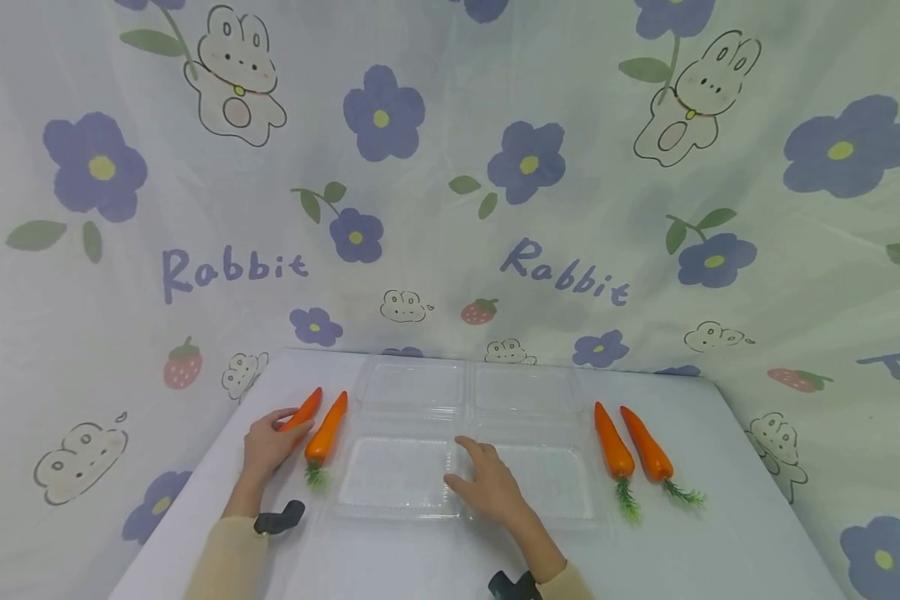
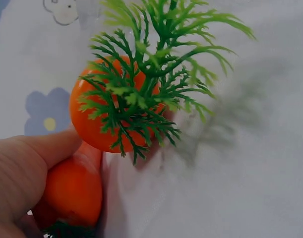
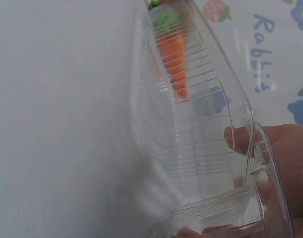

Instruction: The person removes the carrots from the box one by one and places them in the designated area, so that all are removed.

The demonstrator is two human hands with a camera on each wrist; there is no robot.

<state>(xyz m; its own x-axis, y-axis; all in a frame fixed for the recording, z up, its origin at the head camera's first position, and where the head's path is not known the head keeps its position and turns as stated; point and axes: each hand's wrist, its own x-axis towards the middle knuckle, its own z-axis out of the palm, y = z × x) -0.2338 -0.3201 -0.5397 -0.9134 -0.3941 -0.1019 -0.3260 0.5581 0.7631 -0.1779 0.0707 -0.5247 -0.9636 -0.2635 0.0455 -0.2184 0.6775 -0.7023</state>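
At the left side of the table my left hand point(image 1: 266, 442) grips an orange toy carrot point(image 1: 303, 410) from its left side. In the left wrist view the thumb lies across this carrot point(image 2: 72, 191), and its lower end is hidden. A second carrot point(image 1: 326, 429) with a green top lies right beside it, its leaves point(image 2: 146, 84) filling much of the left wrist view. My right hand point(image 1: 491, 483) is over the clear plastic containers point(image 1: 397, 512), thumb and index finger spread near their inner edges. In the right wrist view its fingers overlap the clear rim point(image 3: 250, 148).
Two more carrots point(image 1: 613, 442) point(image 1: 647, 446) lie right of the containers, leaves toward me. Behind the front compartments, two shallower clear sections point(image 1: 412, 387) reach toward the table's back edge. A printed curtain point(image 1: 450, 183) hangs behind the white table point(image 1: 727, 533).
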